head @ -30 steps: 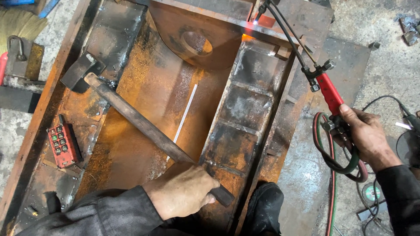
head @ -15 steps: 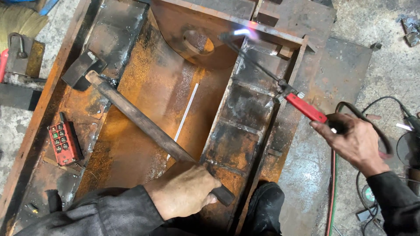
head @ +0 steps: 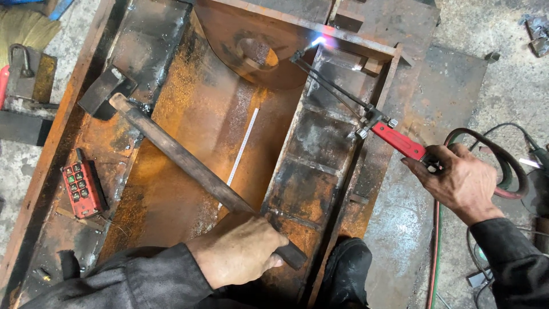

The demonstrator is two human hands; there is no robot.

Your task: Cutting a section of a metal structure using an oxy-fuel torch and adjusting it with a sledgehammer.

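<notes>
A red button remote (head: 83, 189) lies on the rusty steel frame (head: 200, 114), near the sledgehammer (head: 171, 149), whose handle the left hand (head: 240, 257) grips, head resting at upper left. A white ruler (head: 240, 151) lies beside that handle. The right hand (head: 457, 180) clenches the red-handled cutting torch (head: 394, 137), its lit tip at the frame's far wall.

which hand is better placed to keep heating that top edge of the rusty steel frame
Right. The right hand holds the red-handled cutting torch, its flame at the rusty steel frame. The left hand grips the long wooden-handled sledgehammer.

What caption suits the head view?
Left hand grips a sledgehammer; right hand aims a lit cutting torch at a rusty steel frame.
</notes>
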